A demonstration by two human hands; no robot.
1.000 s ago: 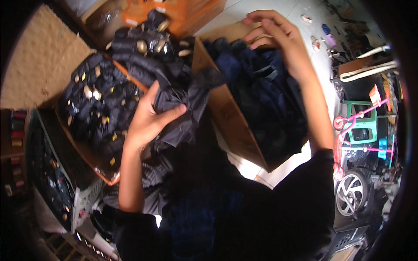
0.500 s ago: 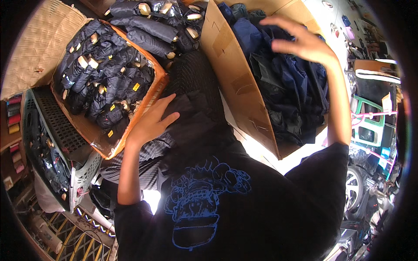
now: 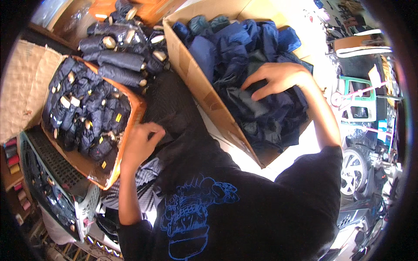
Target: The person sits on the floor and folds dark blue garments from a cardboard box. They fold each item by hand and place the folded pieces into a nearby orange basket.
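Observation:
My right hand (image 3: 281,80) is over the large cardboard box (image 3: 204,93), thumb and fingers apart, just above or touching the loose dark blue and black fabric (image 3: 235,48) heaped inside. No piece is gripped between its fingers. My left hand (image 3: 141,143) is by my lap, beside the orange-edged carton (image 3: 138,108); its fingers are loosely bent, the thumb stands apart, and nothing shows in it. That carton is full of small dark fabric bundles (image 3: 89,108) with pale ends and some yellow tags.
Longer dark rolled bundles (image 3: 119,61) with pale ends are piled beyond the carton. A grey plastic crate (image 3: 89,204) with more dark bundles stands at the left. Thread spools (image 3: 13,161) line the far left. A wheel (image 3: 353,170) and a green-and-white plastic stool (image 3: 359,102) are at the right.
My right hand has come down and inward over the fabric from the box's far side. My left hand has drawn back slightly, its fingers more bent. The view has shifted, moving the boxes leftward.

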